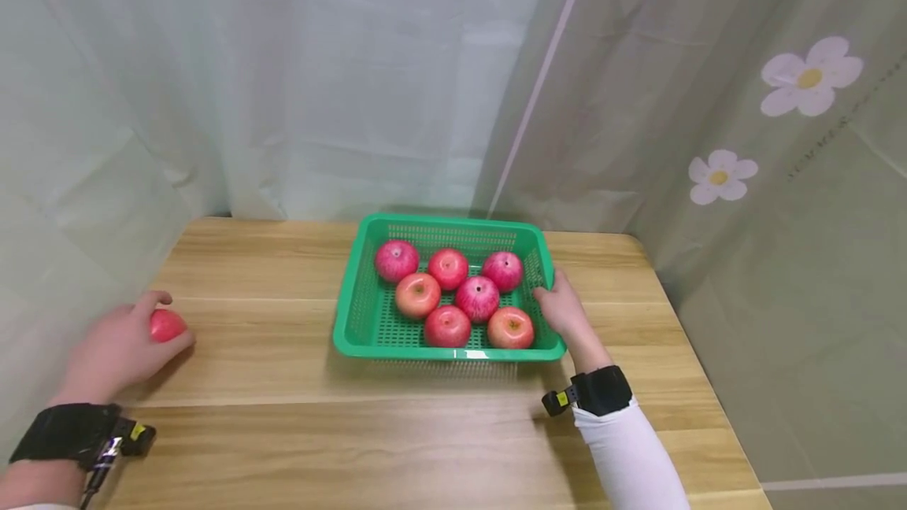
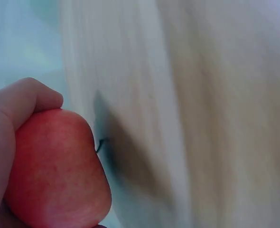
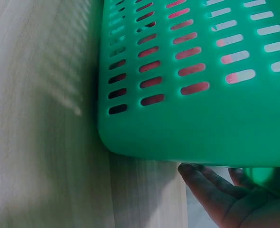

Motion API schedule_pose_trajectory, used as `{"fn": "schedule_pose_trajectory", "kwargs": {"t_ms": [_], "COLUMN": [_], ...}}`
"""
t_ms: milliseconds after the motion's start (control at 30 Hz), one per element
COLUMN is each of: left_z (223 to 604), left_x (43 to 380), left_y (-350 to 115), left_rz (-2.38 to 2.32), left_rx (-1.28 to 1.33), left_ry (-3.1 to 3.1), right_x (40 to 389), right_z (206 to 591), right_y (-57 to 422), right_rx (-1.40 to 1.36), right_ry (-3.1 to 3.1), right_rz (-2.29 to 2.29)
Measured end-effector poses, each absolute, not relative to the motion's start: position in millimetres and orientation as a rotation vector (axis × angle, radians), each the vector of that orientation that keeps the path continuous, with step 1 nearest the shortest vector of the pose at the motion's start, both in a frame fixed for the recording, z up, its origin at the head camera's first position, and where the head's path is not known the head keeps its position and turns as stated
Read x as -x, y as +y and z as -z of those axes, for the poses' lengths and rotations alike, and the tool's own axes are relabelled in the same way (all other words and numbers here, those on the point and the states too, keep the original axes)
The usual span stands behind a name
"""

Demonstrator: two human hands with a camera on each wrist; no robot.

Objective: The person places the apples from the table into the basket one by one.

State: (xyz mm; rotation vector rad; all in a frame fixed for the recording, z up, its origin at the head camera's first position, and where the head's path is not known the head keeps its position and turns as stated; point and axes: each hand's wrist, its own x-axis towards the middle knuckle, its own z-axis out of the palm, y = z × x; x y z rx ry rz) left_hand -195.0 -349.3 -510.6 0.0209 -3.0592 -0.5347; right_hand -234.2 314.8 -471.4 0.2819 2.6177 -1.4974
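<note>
A red apple (image 1: 167, 325) is in my left hand (image 1: 116, 349) at the left side of the table. In the left wrist view the fingers curl round the apple (image 2: 59, 171), whose thin dark stem points out over the wood. My right hand (image 1: 564, 309) grips the right end of a green plastic basket (image 1: 453, 353), with the thumb over its rim. Fingers of the right hand (image 3: 244, 202) show beside the basket's slotted wall (image 3: 192, 128) in the right wrist view. Several red and pinkish apples (image 1: 447, 327) lie inside the basket, spread out in one layer.
The basket stands on a light wooden table (image 1: 397, 447), nearer its back edge. Behind and along both sides hang pale curtains (image 1: 375, 85); white flowers (image 1: 811, 77) are printed on the right one. Each wrist wears a black strap (image 1: 602, 390) with a small camera.
</note>
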Motion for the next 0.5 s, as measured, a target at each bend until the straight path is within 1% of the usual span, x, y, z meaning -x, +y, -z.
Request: {"fn": "schedule_pose_trajectory", "kwargs": {"t_ms": [267, 500], "left_z": [493, 454], "left_x": [190, 203], "left_y": [-313, -234], "left_rz": [0.518, 0.613], "left_rx": [0.098, 0.319], "left_ry": [-2.966, -2.752], "right_x": [232, 233], "right_z": [477, 471], "right_y": [307, 314], "right_rx": [-0.26, -0.28], "right_ry": [2.626, 2.647], "right_rz": [1.48, 1.495]}}
